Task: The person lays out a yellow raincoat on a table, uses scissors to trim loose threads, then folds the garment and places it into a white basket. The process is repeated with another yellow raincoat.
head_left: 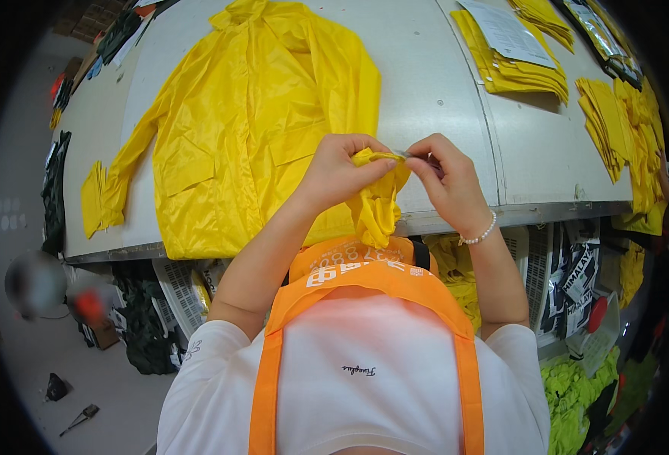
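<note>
A yellow rain jacket (236,129) lies front up on the table, collar at the far side, its left-hand sleeve spread out. My left hand (342,171) pinches the edge of a bunched yellow sleeve end (376,208), lifted above the table's near edge; where it joins the jacket is hidden behind my arm. Close beside it, my right hand (448,182) is closed on small thread snips (400,153). Their silver tip touches or nearly touches the pinched edge, and the dark handle is mostly covered by my fingers.
The pale table (425,98) ends at a metal edge just before me. Folded yellow garments (513,61) with a paper sheet are stacked at the far right, more yellow pieces (604,125) nearer. White crates (179,292) stand underneath; bright green clothing (577,394) lies low right.
</note>
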Demonstrator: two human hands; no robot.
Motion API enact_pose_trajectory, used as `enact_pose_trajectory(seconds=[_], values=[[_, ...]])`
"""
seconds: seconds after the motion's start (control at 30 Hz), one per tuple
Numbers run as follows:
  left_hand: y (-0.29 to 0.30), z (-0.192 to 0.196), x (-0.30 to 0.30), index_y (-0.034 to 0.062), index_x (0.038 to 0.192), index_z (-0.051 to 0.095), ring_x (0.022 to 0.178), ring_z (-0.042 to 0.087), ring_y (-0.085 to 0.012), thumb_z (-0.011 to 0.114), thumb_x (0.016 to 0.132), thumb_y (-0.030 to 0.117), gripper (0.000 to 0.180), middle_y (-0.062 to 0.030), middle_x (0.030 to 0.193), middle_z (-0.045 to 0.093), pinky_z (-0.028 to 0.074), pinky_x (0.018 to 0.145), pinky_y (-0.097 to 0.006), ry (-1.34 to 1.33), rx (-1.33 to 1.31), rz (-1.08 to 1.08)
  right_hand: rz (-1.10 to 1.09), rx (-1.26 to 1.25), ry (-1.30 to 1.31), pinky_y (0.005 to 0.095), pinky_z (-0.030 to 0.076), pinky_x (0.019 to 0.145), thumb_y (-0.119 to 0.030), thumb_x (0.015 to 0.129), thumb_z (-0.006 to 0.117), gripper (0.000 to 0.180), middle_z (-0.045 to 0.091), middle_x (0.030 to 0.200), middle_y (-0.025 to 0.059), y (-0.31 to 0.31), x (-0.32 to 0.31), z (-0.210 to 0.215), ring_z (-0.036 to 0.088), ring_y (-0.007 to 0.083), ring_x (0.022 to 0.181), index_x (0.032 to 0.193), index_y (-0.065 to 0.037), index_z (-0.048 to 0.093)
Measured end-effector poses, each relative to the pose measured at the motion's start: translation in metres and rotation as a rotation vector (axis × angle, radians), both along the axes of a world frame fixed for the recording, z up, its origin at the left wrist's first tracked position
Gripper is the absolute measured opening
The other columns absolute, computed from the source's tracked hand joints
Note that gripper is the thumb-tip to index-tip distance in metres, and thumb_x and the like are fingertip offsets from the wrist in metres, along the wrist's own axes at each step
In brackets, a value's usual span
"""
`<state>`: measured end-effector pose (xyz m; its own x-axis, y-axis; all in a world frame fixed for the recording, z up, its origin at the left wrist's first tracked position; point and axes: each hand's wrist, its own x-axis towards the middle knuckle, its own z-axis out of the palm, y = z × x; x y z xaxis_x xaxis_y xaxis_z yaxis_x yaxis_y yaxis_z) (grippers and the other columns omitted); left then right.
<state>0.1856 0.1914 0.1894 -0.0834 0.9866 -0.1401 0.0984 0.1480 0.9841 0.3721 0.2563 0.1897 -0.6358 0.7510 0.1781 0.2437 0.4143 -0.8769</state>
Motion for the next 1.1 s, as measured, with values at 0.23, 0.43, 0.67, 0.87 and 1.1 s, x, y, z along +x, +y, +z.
enact_pose_trajectory(seconds=[0.23,0.43,0.67,0.87,1.1], values=[[0.0,0.006,-0.009,-0.0009,0.103,0.061,0.075,0.057,-0.0054,0.073,0.074,0.009,0.033,-0.0032,0.087,0.063,0.046,0.065,-0.019,-0.196,-0.053,-0.036,0.029,-0.212,0.03,0.0198,0.036,0.053,-0.01,0.073,0.074,0.023,0.055,0.073,-0.0006,0.01,0.0,-0.023,0.04,0.0065,0.059,0.087,-0.002,0.057],[-0.014,0.013,-0.002,0.0025,0.124,0.04,0.102,0.052,-0.0131,0.081,0.063,0.013,0.074,-0.0103,0.113,0.051,0.042,0.086,-0.028,0.281,0.131,-0.156,-0.515,0.179,0.175,0.0275,0.041,0.05,-0.005,0.074,0.068,0.018,0.051,0.058,0.0046,0.026,-0.013,-0.027,0.047,0.0117,0.05,0.077,-0.003,0.05],[0.004,0.009,-0.009,0.002,0.117,0.04,0.103,0.052,-0.0292,0.083,0.057,0.02,0.076,-0.0143,0.108,0.052,0.042,0.088,-0.034,0.361,0.239,0.218,-0.443,-0.025,0.164,0.0268,0.038,0.048,-0.012,0.081,0.063,0.02,0.05,0.057,0.0057,0.024,-0.029,-0.027,0.044,0.0116,0.05,0.074,0.0,0.049],[-0.017,0.026,0.011,0.0061,0.111,0.047,0.097,0.052,-0.0142,0.08,0.064,0.015,0.058,-0.0036,0.104,0.052,0.045,0.076,-0.028,0.469,0.471,0.177,-0.429,-0.05,0.149,0.026,0.037,0.049,-0.013,0.081,0.065,0.021,0.051,0.063,0.0042,0.028,-0.027,-0.024,0.042,0.0099,0.054,0.075,0.0,0.05],[-0.013,0.01,0.004,0.0049,0.107,0.049,0.1,0.051,-0.0114,0.066,0.073,-0.009,0.04,-0.0038,0.107,0.05,0.051,0.076,-0.022,-0.014,0.333,0.275,-0.266,0.135,0.143,0.0228,0.046,0.059,-0.013,0.071,0.077,0.031,0.057,0.094,0.0058,-0.017,-0.027,0.026,0.058,0.0136,0.074,0.094,-0.005,0.058]])
